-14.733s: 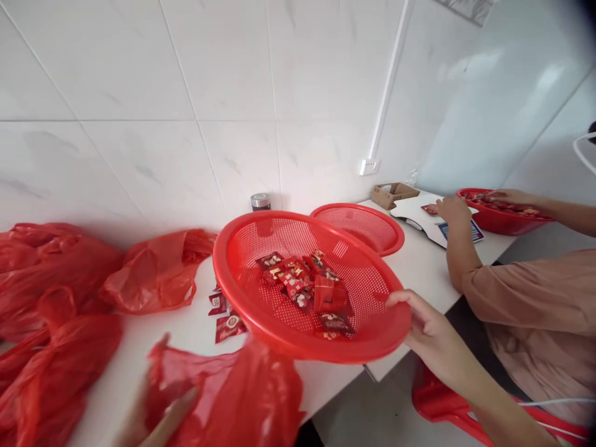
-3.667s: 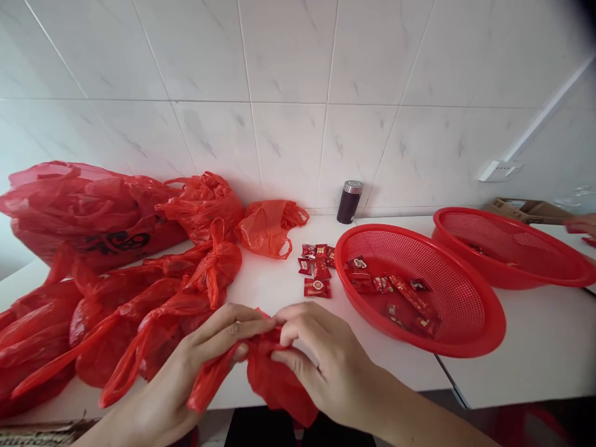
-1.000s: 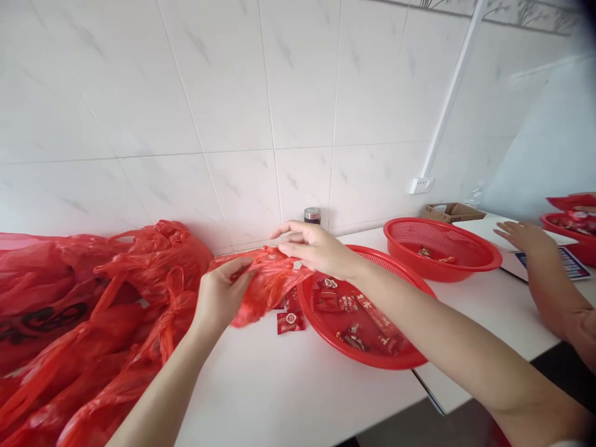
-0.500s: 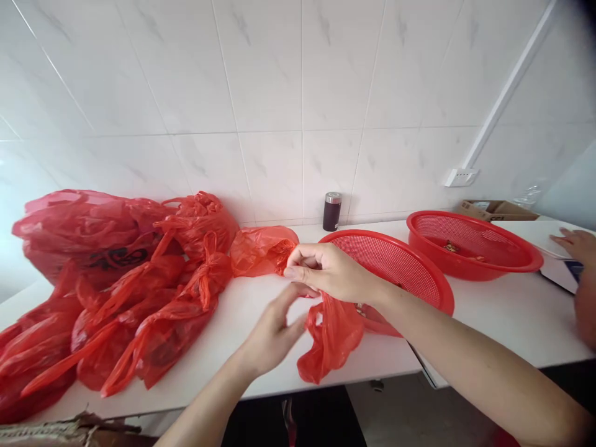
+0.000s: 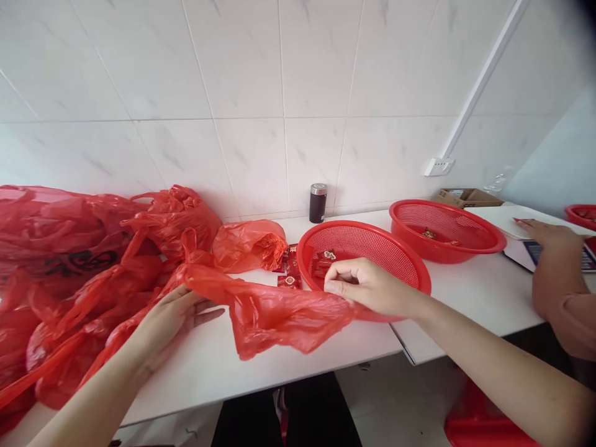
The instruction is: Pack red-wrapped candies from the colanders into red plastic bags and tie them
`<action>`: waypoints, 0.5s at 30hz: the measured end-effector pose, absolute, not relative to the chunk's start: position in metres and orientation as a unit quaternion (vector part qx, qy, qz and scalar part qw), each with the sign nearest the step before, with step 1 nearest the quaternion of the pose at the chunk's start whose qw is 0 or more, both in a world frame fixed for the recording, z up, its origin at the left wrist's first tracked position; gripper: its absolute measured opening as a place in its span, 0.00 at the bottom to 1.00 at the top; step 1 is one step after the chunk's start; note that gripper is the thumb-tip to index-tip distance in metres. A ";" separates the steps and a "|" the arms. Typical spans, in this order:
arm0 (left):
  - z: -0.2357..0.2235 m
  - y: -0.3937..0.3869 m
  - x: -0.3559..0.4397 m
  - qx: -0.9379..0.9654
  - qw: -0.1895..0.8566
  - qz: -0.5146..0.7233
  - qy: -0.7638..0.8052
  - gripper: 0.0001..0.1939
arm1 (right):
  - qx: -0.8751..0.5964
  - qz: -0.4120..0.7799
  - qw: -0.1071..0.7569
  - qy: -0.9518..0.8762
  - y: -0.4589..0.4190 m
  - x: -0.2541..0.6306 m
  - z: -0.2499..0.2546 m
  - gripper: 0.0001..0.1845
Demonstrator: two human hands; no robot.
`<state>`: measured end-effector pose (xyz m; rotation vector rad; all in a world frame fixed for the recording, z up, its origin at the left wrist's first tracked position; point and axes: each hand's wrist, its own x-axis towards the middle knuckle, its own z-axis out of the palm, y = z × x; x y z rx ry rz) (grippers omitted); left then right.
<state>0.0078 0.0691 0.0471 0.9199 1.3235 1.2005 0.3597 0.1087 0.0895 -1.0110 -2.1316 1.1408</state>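
Observation:
A thin red plastic bag [image 5: 279, 316] stretches sideways between my two hands above the table's front part. My left hand [image 5: 174, 316] has its left end at the fingertips, the other fingers partly extended. My right hand [image 5: 372, 285] pinches the opposite end in front of the near red basket [image 5: 419, 273]. Small red packets [image 5: 289, 281] lie on the table beside this basket, and similar items show inside it. Just behind the stretched bag sits a crumpled red bag [image 5: 249, 245].
Several filled, knotted red bags [image 5: 135, 285] crowd the left side. A dark flask [image 5: 318, 203] stands near the wall. Farther right are a second red basket [image 5: 493, 239], a cardboard box [image 5: 465, 198] and another person's hand [image 5: 542, 231] over a white scale [image 5: 493, 220].
My hands have moved apart, the left one going left, and the red bag that hung bunched is now spread between them. Packets beside the basket have come into view.

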 end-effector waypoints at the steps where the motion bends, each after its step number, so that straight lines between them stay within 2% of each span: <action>1: 0.046 0.065 0.014 0.379 0.554 0.504 0.543 0.13 | -0.383 0.410 0.263 -0.785 0.118 0.366 0.083 0.15; 3: 0.043 0.061 0.023 0.376 0.572 0.494 0.536 0.12 | -0.438 0.352 0.269 -0.782 0.146 0.384 0.068 0.19; 4: 0.040 0.061 0.026 0.394 0.562 0.477 0.549 0.12 | -0.484 0.314 0.237 -0.782 0.161 0.396 0.060 0.25; 7: 0.026 0.062 0.024 0.515 0.432 0.419 0.610 0.14 | -0.623 0.253 0.007 -0.741 0.199 0.429 0.030 0.56; 9: 0.013 0.060 0.022 0.594 0.341 0.385 0.619 0.17 | -0.654 0.264 -0.086 -0.704 0.211 0.439 0.010 0.70; 11: -0.003 0.051 0.025 0.655 0.281 0.354 0.605 0.26 | -0.649 0.283 -0.105 -0.698 0.216 0.433 -0.006 0.75; 15: -0.039 0.020 0.052 0.697 0.187 0.311 0.619 0.47 | -0.654 0.230 -0.106 -0.713 0.233 0.391 -0.019 0.77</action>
